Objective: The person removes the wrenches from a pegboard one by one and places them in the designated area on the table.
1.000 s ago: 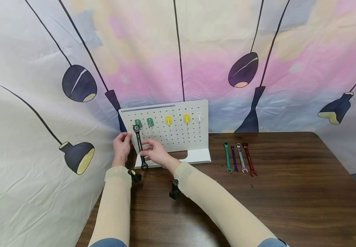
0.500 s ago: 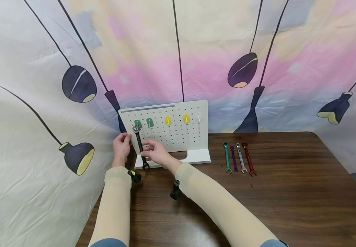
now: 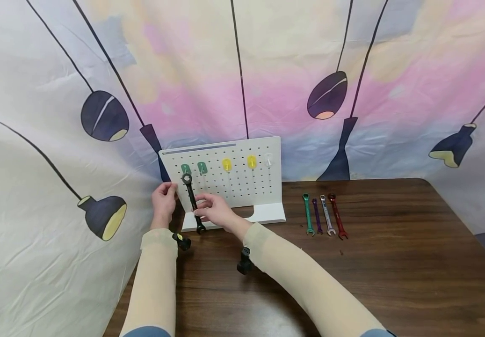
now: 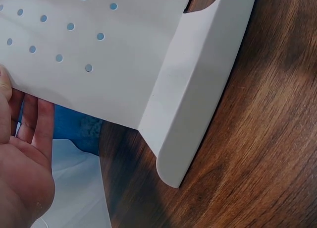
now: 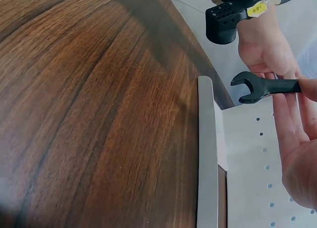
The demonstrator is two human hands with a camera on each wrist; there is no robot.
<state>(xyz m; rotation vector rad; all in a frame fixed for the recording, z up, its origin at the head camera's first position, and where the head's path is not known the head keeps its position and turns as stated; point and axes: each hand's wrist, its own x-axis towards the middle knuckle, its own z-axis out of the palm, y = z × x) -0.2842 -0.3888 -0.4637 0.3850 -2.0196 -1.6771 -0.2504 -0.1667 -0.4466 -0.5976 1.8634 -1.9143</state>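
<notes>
My left hand [image 3: 163, 205] holds the left edge of a white pegboard stand [image 3: 239, 199]. In the left wrist view, the thumb lies at the board's front and the fingers reach behind it. With thumb and fingers, my right hand [image 3: 218, 211] pinches a black combination wrench [image 3: 190, 189] before the board's left part. The wrench is nearly upright, slightly tilted, ring end up. Its ring is just below the leftmost green hook [image 3: 185, 168] and overlaps it slightly in view; whether they touch I cannot tell. The wrench's open end [image 5: 252, 87] points down.
Right of that hook are another green hook [image 3: 202, 167], two yellow hooks, one a yellow hook [image 3: 227, 164], and a clear hook [image 3: 269, 160]. Green [image 3: 308, 214], purple [image 3: 317, 216], silver [image 3: 327, 215] and red wrenches [image 3: 337, 216] lie on the wooden table [image 3: 398, 262].
The right hand and the black wrench have moved slightly down and right relative to the board, so the ring sits lower against the green hook. The left hand keeps its hold.
</notes>
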